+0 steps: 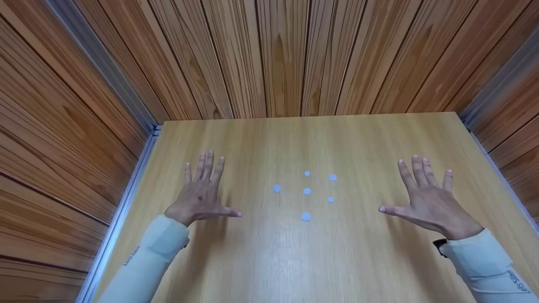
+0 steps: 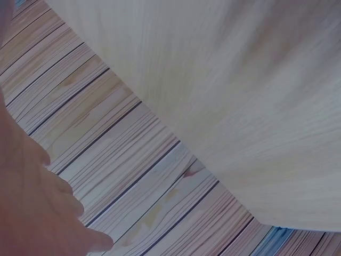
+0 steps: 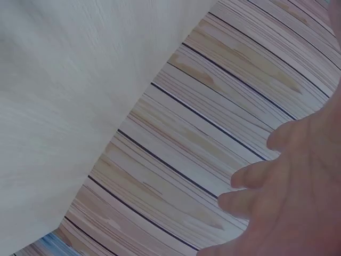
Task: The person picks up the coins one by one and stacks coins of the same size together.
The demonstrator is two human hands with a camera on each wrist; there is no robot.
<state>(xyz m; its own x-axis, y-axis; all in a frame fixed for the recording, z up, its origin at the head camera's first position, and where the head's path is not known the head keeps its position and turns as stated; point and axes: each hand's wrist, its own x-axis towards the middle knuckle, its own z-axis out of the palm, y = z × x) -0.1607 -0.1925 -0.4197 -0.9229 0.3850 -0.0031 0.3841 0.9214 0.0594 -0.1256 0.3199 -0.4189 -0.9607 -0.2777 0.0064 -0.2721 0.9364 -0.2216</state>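
Left hand (image 2: 37, 205), left wrist view: cropped. Right hand (image 3: 298, 200), right wrist view: cropped. Pale fabric sleeves (image 1: 145, 256), head view: cut off below; dark lettering (image 1: 518, 281) blurred. Small round pale-blue discs (image 1: 306, 216): thickness indeterminable. Light wood-grain surface (image 1: 269, 261): near edge outside frame.

A reddish-brown wood-plank back wall (image 1: 278, 59) rises behind a pale tabletop (image 1: 252, 143), its boards running vertically with dark seams and streaked grain (real timber or a printed covering, it is hard to tell). Matching left wall (image 1: 54, 105) and right wall (image 1: 518, 164) enclose the sides. Grey metal left post (image 1: 107, 63) and right post (image 1: 499, 80) stand in the corners; metallic side rails (image 1: 120, 210) line the tabletop's edges. Light leaves a whitish sheen on its near middle. Both wrist views look paler.
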